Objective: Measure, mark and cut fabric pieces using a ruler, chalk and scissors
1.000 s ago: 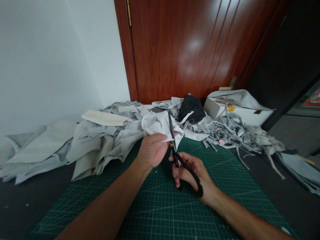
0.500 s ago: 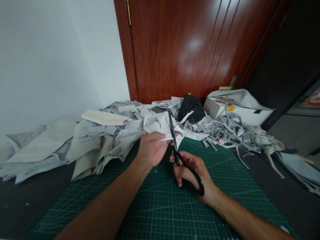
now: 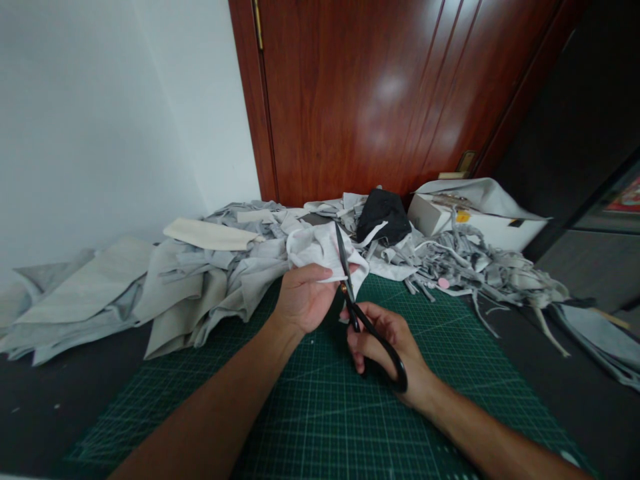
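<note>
My left hand is closed on a piece of white fabric, thumb on top, holding it up over the green cutting mat. In my right hand is a pair of black-handled scissors, fingers through the loops. The blades point away from me and lie across the right part of the white fabric, near my left fingertips. Their brass-coloured pivot sits just below the fabric's edge. Whether the lower blade is under the cloth is hidden.
Grey and cream fabric pieces are heaped on the left. A black cloth bundle lies at the back, beside a white box. Tangled grey strips cover the right side, with a pink disc among them. Behind stands a wooden door.
Almost nothing differs. Both hands, the fabric and the scissors keep their places; only a very slight shift of the view shows.
</note>
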